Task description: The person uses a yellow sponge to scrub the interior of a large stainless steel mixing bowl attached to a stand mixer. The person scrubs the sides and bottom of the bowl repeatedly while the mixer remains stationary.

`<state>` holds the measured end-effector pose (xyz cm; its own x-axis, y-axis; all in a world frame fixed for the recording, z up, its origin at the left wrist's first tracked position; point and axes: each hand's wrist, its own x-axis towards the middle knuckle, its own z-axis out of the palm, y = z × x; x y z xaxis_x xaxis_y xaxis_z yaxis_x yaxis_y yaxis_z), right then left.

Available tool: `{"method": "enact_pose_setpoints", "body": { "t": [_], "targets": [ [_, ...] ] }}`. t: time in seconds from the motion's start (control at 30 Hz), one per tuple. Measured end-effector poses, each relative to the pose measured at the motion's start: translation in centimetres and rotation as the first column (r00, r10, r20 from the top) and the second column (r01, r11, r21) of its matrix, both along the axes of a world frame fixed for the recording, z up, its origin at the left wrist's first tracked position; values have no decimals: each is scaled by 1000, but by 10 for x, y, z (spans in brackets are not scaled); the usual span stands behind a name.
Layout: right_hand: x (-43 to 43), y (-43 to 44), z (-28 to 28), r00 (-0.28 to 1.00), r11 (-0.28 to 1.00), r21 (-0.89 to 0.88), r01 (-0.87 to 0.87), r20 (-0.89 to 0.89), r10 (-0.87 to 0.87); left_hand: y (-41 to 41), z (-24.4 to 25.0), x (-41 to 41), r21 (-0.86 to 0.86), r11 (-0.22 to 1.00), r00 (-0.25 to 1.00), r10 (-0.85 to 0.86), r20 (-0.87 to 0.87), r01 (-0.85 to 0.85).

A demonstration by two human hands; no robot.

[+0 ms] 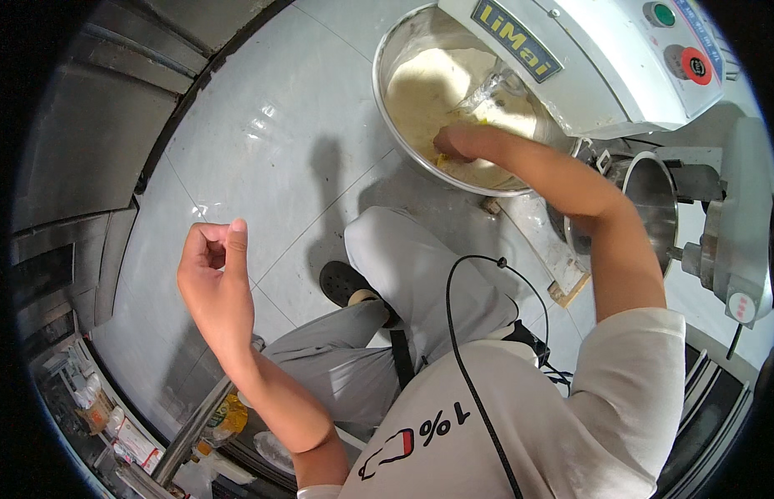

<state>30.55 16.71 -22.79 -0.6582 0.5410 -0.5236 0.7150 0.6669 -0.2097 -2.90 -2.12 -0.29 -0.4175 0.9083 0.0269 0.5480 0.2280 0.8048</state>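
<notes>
My right hand [460, 142] reaches down into the large steel bowl [379, 93] of a LiMai dough mixer. Around it lies a pale, floury mixture [418, 78]. Small bright yellow bits [443, 161] show beside the fingers, which are partly hidden, so what they hold cannot be told. A metal mixing arm [486, 90] enters the mixture just beyond my hand. To the left, my left hand [218, 262] hangs in the air above the floor. Its fingers are curled in with the thumb along them, and nothing shows in it.
The white mixer head [599, 68] overhangs the bowl, with green and red buttons. A second mixer with a steel bowl [652, 181] stands at right. A wooden board [536, 243] lies below. Dark metal cabinets [100, 137] line the left. A metal rail [190, 436] and packages sit lower left.
</notes>
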Motion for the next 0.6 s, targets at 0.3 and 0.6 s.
{"method": "enact_pose_setpoints", "body": {
  "t": [0.3, 0.6],
  "targets": [
    [-8, 8, 16, 991, 992, 1, -125, 52, 124, 1, 0, 6, -9, 1000, 1000, -7, 3, 7],
    [-6, 7, 5, 981, 987, 31, -160, 112, 155, -3, 1, 8, 12, 1000, 1000, -28, 4, 28]
  ]
}}
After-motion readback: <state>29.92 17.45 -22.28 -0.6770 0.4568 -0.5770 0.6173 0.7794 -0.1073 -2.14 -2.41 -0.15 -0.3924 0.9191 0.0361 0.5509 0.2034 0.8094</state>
